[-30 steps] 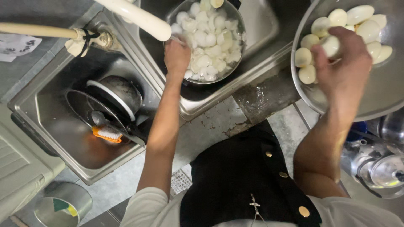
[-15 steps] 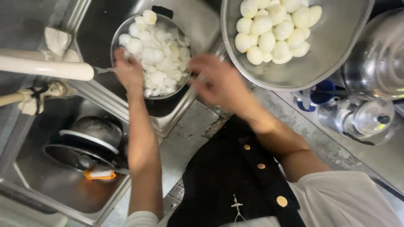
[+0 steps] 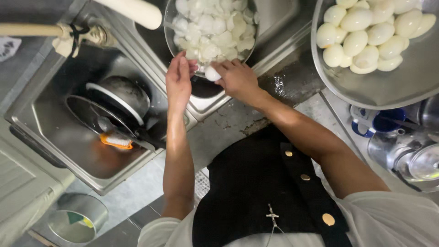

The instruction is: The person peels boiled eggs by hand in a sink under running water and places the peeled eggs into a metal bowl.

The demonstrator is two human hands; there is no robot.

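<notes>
My right hand (image 3: 238, 80) holds a white egg (image 3: 212, 73) at the near rim of a metal bowl (image 3: 168, 27) that is full of eggshell pieces (image 3: 215, 27). My left hand (image 3: 179, 80) is beside it, fingers on the bowl's rim and touching the egg. The bowl sits in the right basin of a steel double sink (image 3: 274, 50). A large steel bowl (image 3: 366, 91) at the upper right holds several peeled white eggs (image 3: 366, 36).
The left basin (image 3: 55, 137) holds a pot (image 3: 121, 93), a glass lid (image 3: 91, 114) and an orange brush (image 3: 116, 141). A white tap (image 3: 132, 11) hangs over the sink. A blue mug (image 3: 382, 122) and steel lids (image 3: 420, 164) lie at the right. A round bin (image 3: 75, 219) stands below left.
My right hand came back from the bowl of peeled eggs to the shell bowl and now grips an egg there. My left hand stayed at the bowl's rim.
</notes>
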